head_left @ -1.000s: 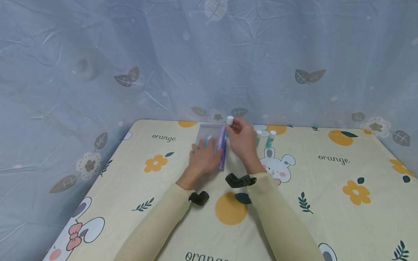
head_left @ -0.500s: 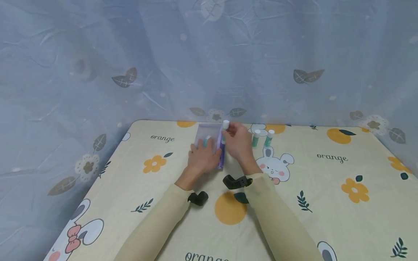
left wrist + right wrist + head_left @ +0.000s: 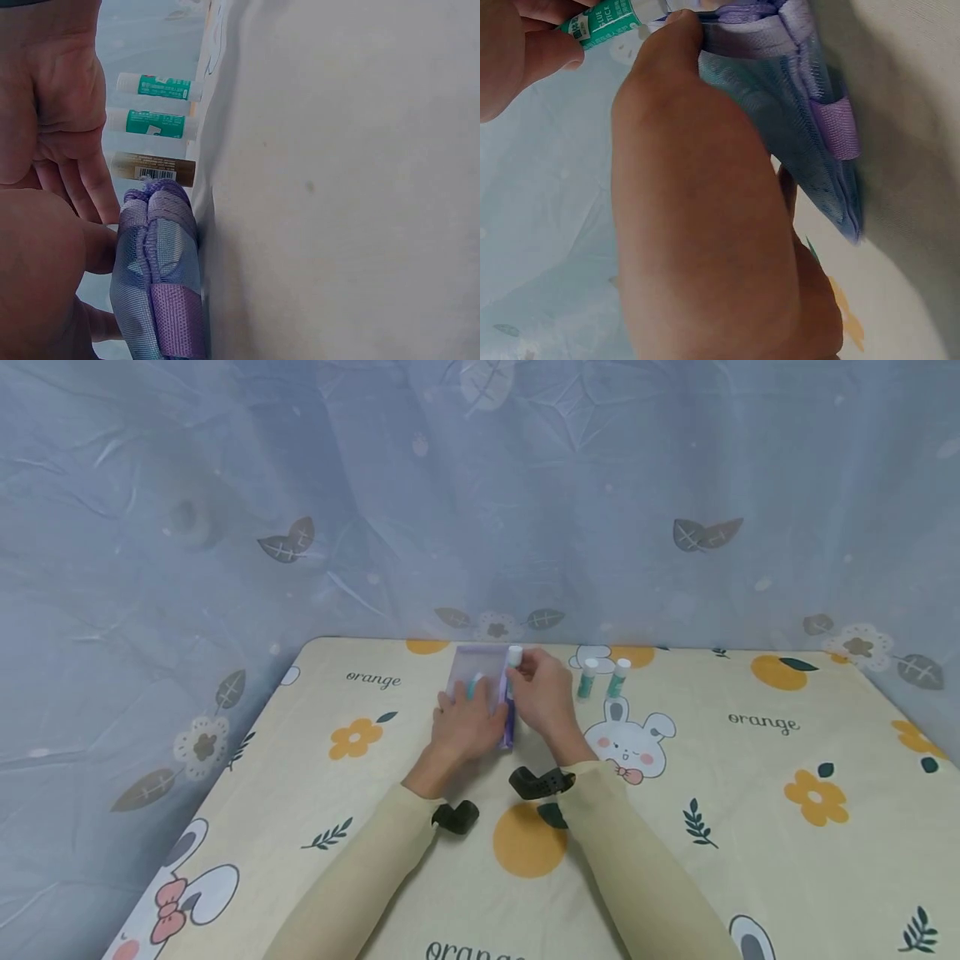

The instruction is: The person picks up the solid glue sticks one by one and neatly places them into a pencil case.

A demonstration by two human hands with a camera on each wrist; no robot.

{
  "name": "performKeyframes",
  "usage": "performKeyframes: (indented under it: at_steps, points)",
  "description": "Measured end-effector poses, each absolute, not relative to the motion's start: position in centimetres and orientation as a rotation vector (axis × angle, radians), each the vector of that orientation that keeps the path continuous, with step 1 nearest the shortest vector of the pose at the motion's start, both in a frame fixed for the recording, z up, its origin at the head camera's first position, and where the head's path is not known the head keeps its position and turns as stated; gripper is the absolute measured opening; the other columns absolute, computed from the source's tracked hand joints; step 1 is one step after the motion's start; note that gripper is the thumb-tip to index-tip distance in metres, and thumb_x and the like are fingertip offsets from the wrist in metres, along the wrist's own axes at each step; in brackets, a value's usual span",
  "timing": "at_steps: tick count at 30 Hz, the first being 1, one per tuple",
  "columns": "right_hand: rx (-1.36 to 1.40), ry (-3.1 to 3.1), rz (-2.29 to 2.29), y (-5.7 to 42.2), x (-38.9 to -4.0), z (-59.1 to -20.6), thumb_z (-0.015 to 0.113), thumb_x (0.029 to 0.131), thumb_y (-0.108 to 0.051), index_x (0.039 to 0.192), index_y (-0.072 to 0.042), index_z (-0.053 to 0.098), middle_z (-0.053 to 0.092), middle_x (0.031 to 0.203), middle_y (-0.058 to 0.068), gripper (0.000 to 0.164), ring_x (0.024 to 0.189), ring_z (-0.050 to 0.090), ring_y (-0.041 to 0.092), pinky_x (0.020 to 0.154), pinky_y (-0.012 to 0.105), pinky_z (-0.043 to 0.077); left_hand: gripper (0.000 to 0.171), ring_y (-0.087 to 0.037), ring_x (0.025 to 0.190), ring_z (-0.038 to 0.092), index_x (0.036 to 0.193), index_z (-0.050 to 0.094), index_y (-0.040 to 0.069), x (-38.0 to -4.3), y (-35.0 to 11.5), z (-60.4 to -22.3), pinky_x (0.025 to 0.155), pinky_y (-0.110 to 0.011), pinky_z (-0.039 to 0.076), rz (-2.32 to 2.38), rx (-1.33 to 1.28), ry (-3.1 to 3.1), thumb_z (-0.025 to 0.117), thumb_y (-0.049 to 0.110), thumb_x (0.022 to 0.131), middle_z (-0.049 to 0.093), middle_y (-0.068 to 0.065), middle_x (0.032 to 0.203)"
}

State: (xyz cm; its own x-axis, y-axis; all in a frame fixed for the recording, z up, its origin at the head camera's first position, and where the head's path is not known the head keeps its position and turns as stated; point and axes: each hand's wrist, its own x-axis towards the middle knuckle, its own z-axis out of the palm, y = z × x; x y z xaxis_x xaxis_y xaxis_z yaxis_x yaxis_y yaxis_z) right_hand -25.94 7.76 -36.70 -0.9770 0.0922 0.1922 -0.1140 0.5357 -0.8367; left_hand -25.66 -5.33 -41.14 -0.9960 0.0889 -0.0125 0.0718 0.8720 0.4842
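Observation:
My right hand pinches a green glue stick, its white cap uppermost in the head view, at the right edge of a purple mesh pouch. The pouch lies on the table, its zipped edge facing right. My left hand rests on top of it with fingers spread; in the right wrist view its thumb touches the pouch's edge. A teal-and-white thing shows at the left fingertips. How far the glue stick reaches into the pouch is hidden.
Two green glue sticks with white caps stand right of my right hand. A brown tube with a barcode stands beside the pouch in the left wrist view. A blue-grey patterned curtain hangs behind the table.
My right hand has moved left and slightly nearer, bringing the glue stick from beside the pouch to its right edge. My left hand has stayed on the pouch.

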Motion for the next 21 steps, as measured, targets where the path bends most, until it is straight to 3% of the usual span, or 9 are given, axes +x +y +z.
performKeyframes:
  at_steps: [21]
  points:
    - [-0.047, -2.617, 1.367, 7.4, -26.3, -38.2, 0.064, 0.104, -0.017, 0.135, 0.003, 0.064, 0.073, 0.130, 0.023, 0.036, 0.122, 0.070, 0.036, 0.101, 0.046, 0.059, 0.068, -0.053, 0.136, 0.041, 0.166, 0.034, 0.014, -25.8, -5.4, -41.2, 0.112, -0.067, 0.038, 0.762, 0.121, 3.009, 0.041, 0.050, 0.109, 0.039, -0.028, 0.161]
